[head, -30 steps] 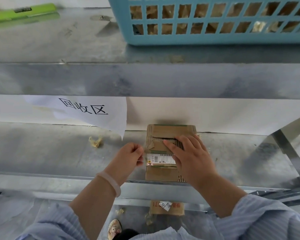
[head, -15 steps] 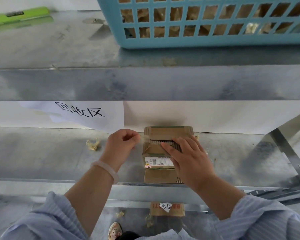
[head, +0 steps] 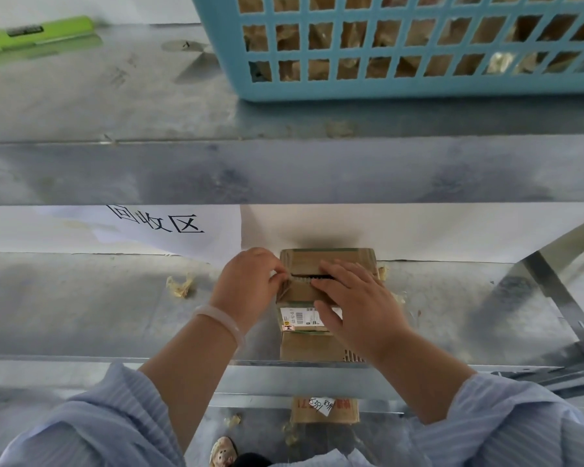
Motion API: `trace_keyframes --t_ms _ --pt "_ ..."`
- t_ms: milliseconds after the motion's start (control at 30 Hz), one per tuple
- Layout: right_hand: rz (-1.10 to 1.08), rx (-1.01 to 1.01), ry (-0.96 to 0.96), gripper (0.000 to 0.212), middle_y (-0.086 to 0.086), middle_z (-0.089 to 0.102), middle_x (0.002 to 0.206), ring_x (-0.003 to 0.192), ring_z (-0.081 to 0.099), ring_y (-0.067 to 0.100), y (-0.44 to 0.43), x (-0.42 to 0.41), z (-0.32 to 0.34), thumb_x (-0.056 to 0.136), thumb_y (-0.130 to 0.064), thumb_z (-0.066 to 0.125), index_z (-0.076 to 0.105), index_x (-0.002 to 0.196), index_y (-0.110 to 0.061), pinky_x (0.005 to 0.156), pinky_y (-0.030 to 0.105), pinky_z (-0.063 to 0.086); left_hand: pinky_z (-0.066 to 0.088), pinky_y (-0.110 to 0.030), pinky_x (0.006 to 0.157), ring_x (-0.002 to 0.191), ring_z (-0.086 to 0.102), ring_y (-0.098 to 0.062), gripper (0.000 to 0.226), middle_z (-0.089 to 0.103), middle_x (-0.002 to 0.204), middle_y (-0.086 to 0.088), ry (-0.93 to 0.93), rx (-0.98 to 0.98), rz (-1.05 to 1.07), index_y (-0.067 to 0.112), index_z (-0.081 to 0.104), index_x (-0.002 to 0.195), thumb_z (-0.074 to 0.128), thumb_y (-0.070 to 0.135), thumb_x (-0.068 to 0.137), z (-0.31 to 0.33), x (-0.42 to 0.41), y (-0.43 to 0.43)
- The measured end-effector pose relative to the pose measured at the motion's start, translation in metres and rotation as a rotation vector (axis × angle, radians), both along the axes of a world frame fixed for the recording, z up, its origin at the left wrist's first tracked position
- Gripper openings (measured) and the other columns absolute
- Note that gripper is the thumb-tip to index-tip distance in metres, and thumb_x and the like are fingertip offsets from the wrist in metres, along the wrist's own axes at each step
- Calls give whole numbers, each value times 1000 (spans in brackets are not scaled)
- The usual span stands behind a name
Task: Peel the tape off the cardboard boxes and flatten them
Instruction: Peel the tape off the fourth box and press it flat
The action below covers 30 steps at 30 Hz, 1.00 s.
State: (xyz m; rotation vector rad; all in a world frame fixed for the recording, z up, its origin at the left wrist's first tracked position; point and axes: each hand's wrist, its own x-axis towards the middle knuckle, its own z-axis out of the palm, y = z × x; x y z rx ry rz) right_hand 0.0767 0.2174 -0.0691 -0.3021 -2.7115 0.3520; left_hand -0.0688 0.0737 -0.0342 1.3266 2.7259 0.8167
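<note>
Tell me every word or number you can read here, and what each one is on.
"回收区": on the hanging white paper sheet.
Too small to read: the shipping label on the cardboard box.
Unclear: handwritten digits on the white slip on the lower box.
Blurred: the black label on the green tool.

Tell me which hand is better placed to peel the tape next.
Left. The left hand pinches at the box's seam end; the right hand lies flat on top, steadying it.

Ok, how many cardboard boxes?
2: a cardboard box on the metal shelf, touched by the left hand and right hand; a lower box beneath that shelf. The blue basket may hide more.
</note>
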Motion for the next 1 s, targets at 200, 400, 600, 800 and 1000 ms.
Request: trace_keyframes --t_ms 200,400,600,800,1000 --pt "12 -1 -17 39 -4 64 127 125 54 20 3 3 -3 89 -43 45 70 113 -25 107 42 42 41 -30 63 68 49 -18 13 56 78 0 98 25 -18 12 57 75 59 4 86 -9 3 2" --pt "18 3 -15 37 -5 64 127 125 54 18 3 5 -5 90 -42 47 71 111 -24 108 41 41 40 -8 63 66 54 0 13 56 70 15 -230 171 188 15 58 77 65 16 89 -12 6 3" --pt "48 38 -37 47 -5 64 126 125 55 18 4 12 -2 90 -41 47 56 132 -21 109 40 39 60 -36 72 74 72 -19 7 73 77 -6 -1067 534 331 7 54 97 57 12 94 0 -3 -6" --pt "70 -4 165 30 -8 72 108 108 64 13 5 10 -3 92 -31 49 77 100 -23 95 36 50 55 -30 53 59 63 -18 12 62 91 -10 -1127 373 428 12 58 104 51 19 98 -11 -3 2" --pt "53 -38 164 20 -15 72 93 92 63 9 4 3 6 84 -35 59 76 80 -27 84 29 50 54 -32 66 77 64 -21 27 66 84 -5 -1253 197 441 13 65 92 50 35 97 -20 -7 9"
